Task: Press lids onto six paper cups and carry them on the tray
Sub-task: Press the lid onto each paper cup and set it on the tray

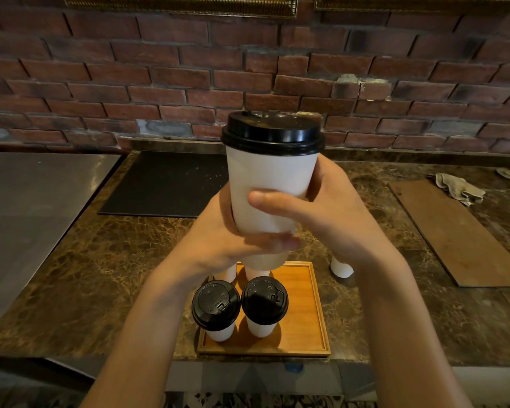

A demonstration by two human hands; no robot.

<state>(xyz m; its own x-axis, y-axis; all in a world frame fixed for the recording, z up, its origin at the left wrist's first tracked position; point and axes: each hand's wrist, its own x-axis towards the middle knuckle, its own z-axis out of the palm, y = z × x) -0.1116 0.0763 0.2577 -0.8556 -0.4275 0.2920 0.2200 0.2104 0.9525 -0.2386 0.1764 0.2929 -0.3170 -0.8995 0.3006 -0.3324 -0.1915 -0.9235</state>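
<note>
White paper cup point(270, 187) with black lid point(273, 132) is held above the wooden tray point(304, 307); the left hand point(218, 240) and the right hand point(336, 219) both grip its lower part.

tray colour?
Orange-brown wood with a raised rim: the tray, seen clearest in the head view, under the lidded cups.

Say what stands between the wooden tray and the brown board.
A white paper cup on the counter, its top hidden behind the right forearm; head view.
</note>
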